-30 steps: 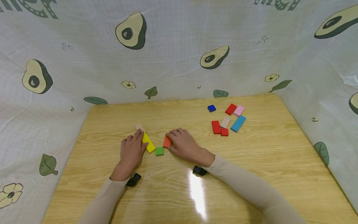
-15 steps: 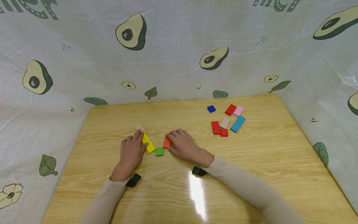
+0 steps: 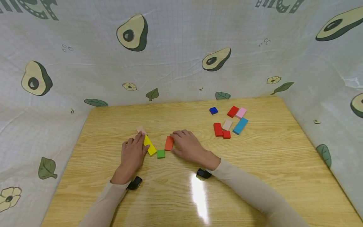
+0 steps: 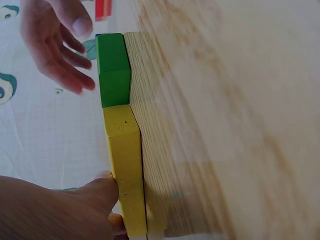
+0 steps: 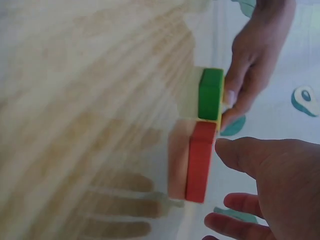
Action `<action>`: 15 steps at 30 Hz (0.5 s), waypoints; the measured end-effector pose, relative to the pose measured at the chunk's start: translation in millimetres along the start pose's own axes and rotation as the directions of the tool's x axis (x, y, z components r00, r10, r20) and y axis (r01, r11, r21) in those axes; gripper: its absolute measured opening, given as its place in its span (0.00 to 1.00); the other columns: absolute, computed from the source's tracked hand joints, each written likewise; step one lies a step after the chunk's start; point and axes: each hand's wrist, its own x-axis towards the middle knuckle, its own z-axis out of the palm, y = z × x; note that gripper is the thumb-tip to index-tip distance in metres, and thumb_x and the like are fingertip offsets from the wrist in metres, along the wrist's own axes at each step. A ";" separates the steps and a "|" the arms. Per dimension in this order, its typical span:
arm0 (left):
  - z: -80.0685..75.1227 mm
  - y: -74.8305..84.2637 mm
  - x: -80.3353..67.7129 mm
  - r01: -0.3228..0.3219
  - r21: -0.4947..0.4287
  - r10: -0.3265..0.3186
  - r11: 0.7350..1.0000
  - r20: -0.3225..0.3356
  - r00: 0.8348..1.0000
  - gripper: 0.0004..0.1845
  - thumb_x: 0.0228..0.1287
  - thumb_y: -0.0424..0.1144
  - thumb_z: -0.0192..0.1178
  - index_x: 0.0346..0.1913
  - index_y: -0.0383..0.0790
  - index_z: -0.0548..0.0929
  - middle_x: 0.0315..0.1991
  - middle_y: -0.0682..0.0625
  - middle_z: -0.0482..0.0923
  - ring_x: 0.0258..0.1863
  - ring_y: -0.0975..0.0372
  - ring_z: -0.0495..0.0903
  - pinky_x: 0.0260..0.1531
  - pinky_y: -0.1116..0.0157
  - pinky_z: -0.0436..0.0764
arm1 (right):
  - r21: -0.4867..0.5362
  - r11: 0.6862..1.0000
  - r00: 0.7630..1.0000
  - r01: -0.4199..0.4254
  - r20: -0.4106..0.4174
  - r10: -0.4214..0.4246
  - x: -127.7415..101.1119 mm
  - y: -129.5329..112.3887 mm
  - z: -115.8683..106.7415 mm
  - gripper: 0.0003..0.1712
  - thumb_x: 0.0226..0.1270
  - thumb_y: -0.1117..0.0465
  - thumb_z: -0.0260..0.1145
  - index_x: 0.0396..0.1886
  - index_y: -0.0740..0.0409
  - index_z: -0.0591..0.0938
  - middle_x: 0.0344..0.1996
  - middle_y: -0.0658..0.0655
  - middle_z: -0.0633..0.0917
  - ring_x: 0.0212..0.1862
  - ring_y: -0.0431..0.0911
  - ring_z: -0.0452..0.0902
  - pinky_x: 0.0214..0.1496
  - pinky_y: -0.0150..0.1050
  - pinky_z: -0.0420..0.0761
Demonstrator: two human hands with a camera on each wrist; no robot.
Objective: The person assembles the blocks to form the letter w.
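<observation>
Left of green block (image 3: 160, 154): left hand (image 3: 133, 154), fingers resting against yellow block (image 3: 151, 149); right: right hand (image 3: 188, 146), fingers spread beside red block (image 3: 168, 144).

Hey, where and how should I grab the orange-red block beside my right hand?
Probably across the middle of its long sides, with your right hand coming from above and the right: the orange-red block lies flat, pointing away from you, with one long side facing that hand. I'd avoid its near end, which sits right by the green block.
</observation>
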 end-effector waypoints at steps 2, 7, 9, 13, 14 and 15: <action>0.5 -0.3 0.2 0.000 0.005 0.000 1.000 0.002 1.000 0.30 0.82 0.44 0.58 0.77 0.30 0.70 0.77 0.36 0.67 0.65 0.37 0.72 0.64 0.36 0.69 | 0.019 1.000 1.000 -0.017 0.001 0.017 -2.5 2.7 -3.6 0.34 0.73 0.50 0.73 0.73 0.60 0.77 0.69 0.59 0.79 0.68 0.57 0.73 0.73 0.53 0.72; 0.2 0.2 0.0 0.003 0.005 -0.003 1.000 0.012 1.000 0.31 0.83 0.45 0.57 0.78 0.30 0.69 0.78 0.36 0.66 0.66 0.37 0.72 0.65 0.36 0.69 | 0.054 0.997 0.998 -0.058 -0.018 0.059 -10.4 12.2 -12.0 0.35 0.72 0.51 0.74 0.73 0.59 0.77 0.70 0.59 0.78 0.70 0.59 0.72 0.73 0.56 0.71; -0.4 0.8 -0.1 0.006 0.003 -0.006 1.000 0.016 1.000 0.31 0.82 0.45 0.57 0.78 0.30 0.69 0.78 0.36 0.66 0.66 0.37 0.72 0.65 0.36 0.69 | 0.059 0.996 0.997 -0.073 -0.025 0.075 -14.3 17.0 -15.0 0.35 0.72 0.51 0.75 0.73 0.59 0.77 0.71 0.60 0.78 0.70 0.59 0.72 0.73 0.57 0.71; -0.9 1.6 -0.3 0.005 0.002 -0.005 1.000 0.003 1.000 0.30 0.82 0.44 0.58 0.77 0.30 0.70 0.78 0.36 0.67 0.65 0.37 0.72 0.64 0.36 0.69 | 0.063 0.993 0.994 -0.099 -0.037 0.101 -22.8 27.2 -21.4 0.34 0.72 0.52 0.75 0.73 0.60 0.77 0.71 0.61 0.78 0.70 0.60 0.72 0.73 0.59 0.72; -0.6 1.6 -0.3 0.004 -0.001 -0.004 1.000 -0.002 1.000 0.30 0.82 0.44 0.58 0.77 0.30 0.71 0.77 0.36 0.67 0.65 0.37 0.72 0.64 0.36 0.70 | 0.061 0.993 0.993 -0.105 -0.042 0.107 -25.2 30.0 -22.9 0.34 0.72 0.52 0.75 0.73 0.60 0.77 0.71 0.61 0.78 0.70 0.60 0.72 0.73 0.59 0.72; -0.3 1.5 -0.3 0.002 -0.001 -0.002 1.000 -0.007 1.000 0.30 0.81 0.44 0.59 0.76 0.30 0.71 0.77 0.36 0.67 0.65 0.37 0.73 0.64 0.36 0.70 | 0.059 0.992 0.993 -0.110 -0.048 0.112 -27.3 32.8 -24.3 0.34 0.71 0.53 0.75 0.73 0.60 0.78 0.71 0.61 0.78 0.70 0.60 0.73 0.73 0.59 0.72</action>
